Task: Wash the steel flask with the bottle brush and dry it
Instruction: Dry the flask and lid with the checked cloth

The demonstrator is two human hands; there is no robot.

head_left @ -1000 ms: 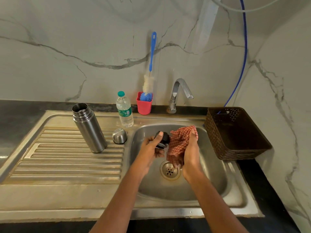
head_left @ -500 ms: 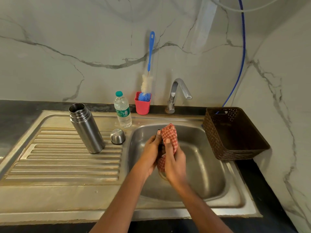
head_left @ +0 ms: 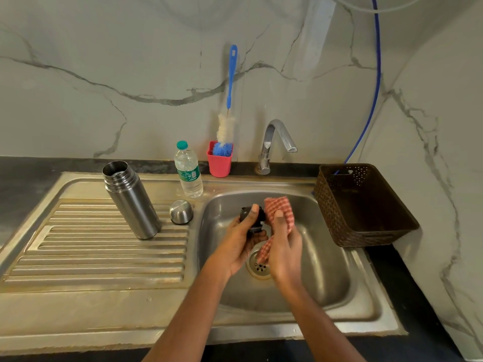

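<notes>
Gripping round black stopper (head_left: 251,218), checked cloth (head_left: 279,212).

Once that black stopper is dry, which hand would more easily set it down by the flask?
Probably the left hand. It already holds the stopper and is nearer the flask on the draining board; the right hand holds the cloth.

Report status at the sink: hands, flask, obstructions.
Left hand holds black stopper over the basin; right hand holds checked cloth beside it. Steel flask open, upright on drainboard. Nothing in the way.
</notes>
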